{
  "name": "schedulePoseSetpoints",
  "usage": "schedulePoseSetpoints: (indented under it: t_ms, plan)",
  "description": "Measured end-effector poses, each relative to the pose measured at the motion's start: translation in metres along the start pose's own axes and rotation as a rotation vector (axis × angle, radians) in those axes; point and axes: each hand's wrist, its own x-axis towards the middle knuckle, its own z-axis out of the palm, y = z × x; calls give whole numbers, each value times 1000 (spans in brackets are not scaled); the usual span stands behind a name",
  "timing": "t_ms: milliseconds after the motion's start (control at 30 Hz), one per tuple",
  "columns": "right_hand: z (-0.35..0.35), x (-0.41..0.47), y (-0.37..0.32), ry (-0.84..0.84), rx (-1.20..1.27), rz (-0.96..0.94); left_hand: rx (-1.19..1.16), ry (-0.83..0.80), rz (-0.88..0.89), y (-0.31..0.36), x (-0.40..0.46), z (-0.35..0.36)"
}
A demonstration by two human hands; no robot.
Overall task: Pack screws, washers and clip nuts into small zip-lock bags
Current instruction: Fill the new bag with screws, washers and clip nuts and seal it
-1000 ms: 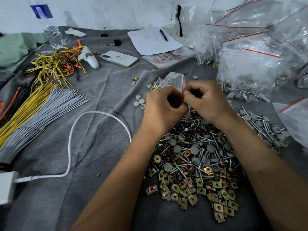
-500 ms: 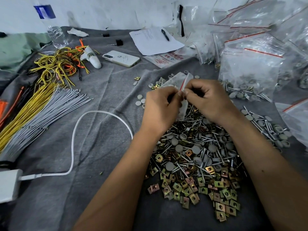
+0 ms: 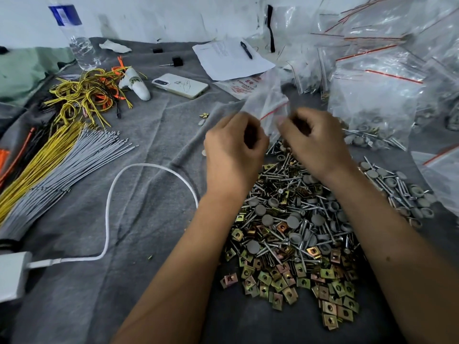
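A small clear zip-lock bag [image 3: 267, 100] with a red seal line is held up, blurred, between both hands over the grey cloth. My left hand [image 3: 233, 150] pinches its left side and my right hand [image 3: 315, 142] pinches its right side, fingers curled. Below the hands lies a big heap of silver screws [image 3: 280, 192], grey round washers [image 3: 260, 209] and brass-coloured clip nuts [image 3: 280, 276]. What is inside the bag cannot be made out.
Filled and empty zip-lock bags [image 3: 377, 95] pile up at the right. A phone [image 3: 180, 85], papers with a pen [image 3: 231, 58], a water bottle [image 3: 77, 38], wire bundles [image 3: 57, 155] and a white charger cable [image 3: 109, 209] lie to the left and back.
The hands have drawn slightly apart and the bag has risen and spread between them, now blurred with motion. The view has shifted a little.
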Motion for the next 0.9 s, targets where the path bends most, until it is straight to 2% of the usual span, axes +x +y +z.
schedulePoseSetpoints:
  t_ms: [67,133,233,300,367,433,533,567,633,733,800,900]
  plan:
    - [3,0,1,-56,59,30,-46,-54,-15,1,-3,4]
    - [-1,2,4,-43,68,40,-58,-73,-47,1,-3,2]
    - [-9,5,9,64,14,26,-39,57,-143,-7,6,-10]
    - [-9,5,8,73,28,32,20,147,-138,-8,12,-18]
    - [-6,3,6,-28,59,14,84,233,-113,-5,15,-24]
    - [-5,0,4,-182,13,-38,164,392,-107,-5,19,-36]
    - [-3,-1,6,-433,-271,-120,385,614,-147,-9,25,-54]
    - [-1,-1,7,-500,-357,-137,454,595,-183,-7,26,-55]
    - [3,-1,5,-559,-401,-162,569,376,-255,-3,22,-50]
    - [1,-2,4,-508,-324,-186,616,-23,-265,-2,13,-34]
    - [0,-3,5,-441,-226,-143,593,-206,-256,-6,9,-28]
    - [-1,-5,1,-287,-19,-110,580,-224,-214,-8,10,-27]
